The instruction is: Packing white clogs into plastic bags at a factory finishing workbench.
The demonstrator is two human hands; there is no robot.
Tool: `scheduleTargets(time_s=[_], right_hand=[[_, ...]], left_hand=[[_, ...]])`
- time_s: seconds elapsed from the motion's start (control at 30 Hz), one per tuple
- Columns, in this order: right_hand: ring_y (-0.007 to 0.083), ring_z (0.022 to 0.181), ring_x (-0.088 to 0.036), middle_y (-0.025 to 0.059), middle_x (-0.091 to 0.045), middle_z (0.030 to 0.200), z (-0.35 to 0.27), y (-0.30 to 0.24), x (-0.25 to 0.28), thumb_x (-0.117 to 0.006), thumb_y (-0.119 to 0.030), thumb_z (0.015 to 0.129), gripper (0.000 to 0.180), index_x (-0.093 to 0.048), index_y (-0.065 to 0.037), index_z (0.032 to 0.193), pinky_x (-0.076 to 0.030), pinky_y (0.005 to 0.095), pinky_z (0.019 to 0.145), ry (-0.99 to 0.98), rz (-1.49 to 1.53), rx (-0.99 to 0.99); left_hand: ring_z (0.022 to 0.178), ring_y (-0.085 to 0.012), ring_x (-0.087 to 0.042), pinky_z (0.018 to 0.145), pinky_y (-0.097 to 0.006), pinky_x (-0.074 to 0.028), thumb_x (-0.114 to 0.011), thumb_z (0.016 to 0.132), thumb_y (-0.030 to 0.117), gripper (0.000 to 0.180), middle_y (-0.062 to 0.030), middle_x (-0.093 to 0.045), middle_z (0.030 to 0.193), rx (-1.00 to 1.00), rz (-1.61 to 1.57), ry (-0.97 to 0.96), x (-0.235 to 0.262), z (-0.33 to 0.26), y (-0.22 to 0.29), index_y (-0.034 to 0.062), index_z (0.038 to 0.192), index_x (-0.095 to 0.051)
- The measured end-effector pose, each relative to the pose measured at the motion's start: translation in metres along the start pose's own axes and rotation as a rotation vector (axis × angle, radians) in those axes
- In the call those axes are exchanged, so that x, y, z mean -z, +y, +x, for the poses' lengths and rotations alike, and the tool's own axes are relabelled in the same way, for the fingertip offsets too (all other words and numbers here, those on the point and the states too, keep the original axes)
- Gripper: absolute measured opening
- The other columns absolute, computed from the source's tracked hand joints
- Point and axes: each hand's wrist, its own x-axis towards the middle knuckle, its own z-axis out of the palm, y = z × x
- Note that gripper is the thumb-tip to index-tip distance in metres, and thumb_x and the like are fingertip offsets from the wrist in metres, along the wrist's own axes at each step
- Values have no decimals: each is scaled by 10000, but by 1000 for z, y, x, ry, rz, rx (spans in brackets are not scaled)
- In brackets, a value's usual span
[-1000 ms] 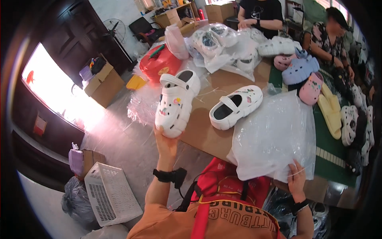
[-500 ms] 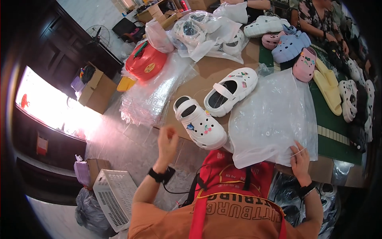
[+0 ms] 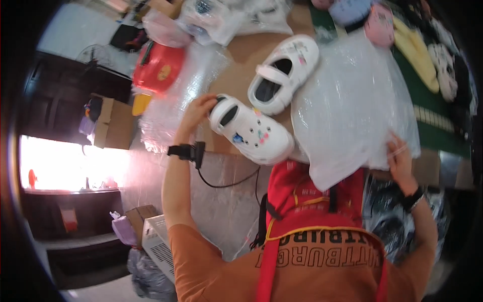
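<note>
A white clog [image 3: 254, 133] with colourful charms lies at the table's near edge, its heel toward my left. The fingers of my left hand [image 3: 199, 111] are closed at its heel. A second white clog [image 3: 287, 73], strap across its opening, lies just beyond it. To the right a clear plastic bag [image 3: 352, 105] is spread flat, its near edge hanging over the table's edge. My right hand [image 3: 400, 160] pinches the bag at its near right edge. The picture is slightly blurred.
A stack of clear bags [image 3: 188, 95] lies left of the clogs, with a red round container [image 3: 160, 66] on it. Bagged shoes [image 3: 214, 20] are at the back. A pink clog [image 3: 379, 26] and yellow slipper [image 3: 415, 53] lie at the right. A white crate [image 3: 160, 246] stands on the floor.
My left hand has moved up and forward from the table's edge to the near clog's heel. My right hand stays at the bag's edge. The whole view has shifted with my head.
</note>
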Motion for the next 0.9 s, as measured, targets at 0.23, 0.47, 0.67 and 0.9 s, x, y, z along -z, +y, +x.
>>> scheduleTargets(time_s=[0.23,0.47,0.67,0.9], right_hand=[[374,1068,-492,167,-494,1244,10,1,3,-479,-68,821,243,-553,-40,1051,-375,414,912,7,-50,11],[376,1063,-475,196,-486,1233,1,-1,1,-467,-105,851,189,-536,-22,1006,-370,428,904,-69,-87,-8],[416,1078,-462,209,-462,1252,1,-6,3,-440,-133,874,292,-513,-14,1131,-371,462,898,-85,-61,-23],[419,1092,-449,218,-436,1272,0,-2,3,-412,-174,895,323,-487,-3,1159,-366,470,902,-126,-66,-51]], left_hand=[[842,-100,-586,732,-235,-474,-564,880,203,237,-48,-629,937,92,-83,-81,5,12,16,31,1043,-563],[851,-104,-580,615,-240,-476,-575,861,326,339,-14,-614,986,152,-56,-188,5,12,1,111,1120,-537],[782,-149,-583,546,-283,-488,-580,829,293,374,-73,-620,949,118,-143,-163,-1,5,-1,84,1134,-520],[864,-166,-589,622,-313,-513,-551,853,359,399,-57,-605,1028,255,-54,-313,11,9,15,137,1180,-500]])
